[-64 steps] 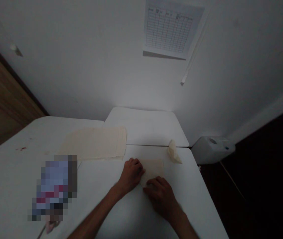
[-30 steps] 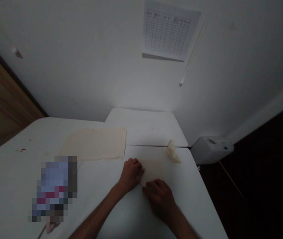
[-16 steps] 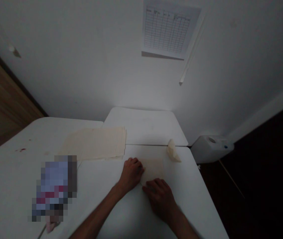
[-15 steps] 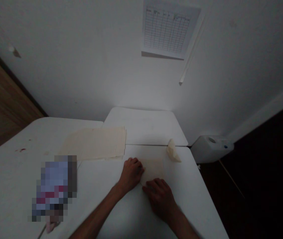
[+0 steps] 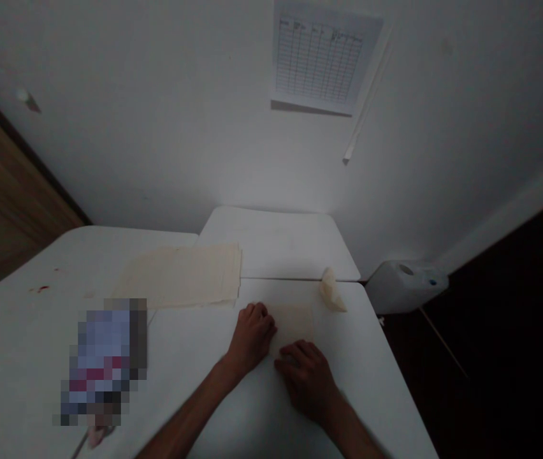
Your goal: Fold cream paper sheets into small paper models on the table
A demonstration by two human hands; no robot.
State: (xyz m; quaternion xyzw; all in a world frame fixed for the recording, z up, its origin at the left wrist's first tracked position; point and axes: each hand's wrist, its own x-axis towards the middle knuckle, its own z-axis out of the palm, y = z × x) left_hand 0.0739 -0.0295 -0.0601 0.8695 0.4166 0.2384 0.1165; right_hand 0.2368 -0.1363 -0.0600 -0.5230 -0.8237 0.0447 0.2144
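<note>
A thin, pale cream sheet [image 5: 294, 319], roughly square, lies flat on the white table [image 5: 233, 408]. At its left edge my left hand [image 5: 251, 331] is closed, fingers curled down and pressed on the sheet's edge. My right hand [image 5: 307, 379] is at the near edge, fingers bent and thumb close to them, gripping the sheet there. The fingertips partly cover both edges. To the right of the sheet stands a small folded cream piece [image 5: 331, 292], pointed in shape. A stack of larger cream sheets [image 5: 185, 275] lies to the left of my left hand.
A blurred-out, bluish object [image 5: 102, 357] is on the table at left. A second white tabletop [image 5: 281, 242] adjoins the wall behind. A white plastic container [image 5: 398, 290] stands beyond the right edge. A printed chart [image 5: 324, 60] hangs on the wall.
Both hands have hardly moved and stay at the same edges of the sheet. The right fingers have shifted very slightly. The stack and the folded piece are unchanged.
</note>
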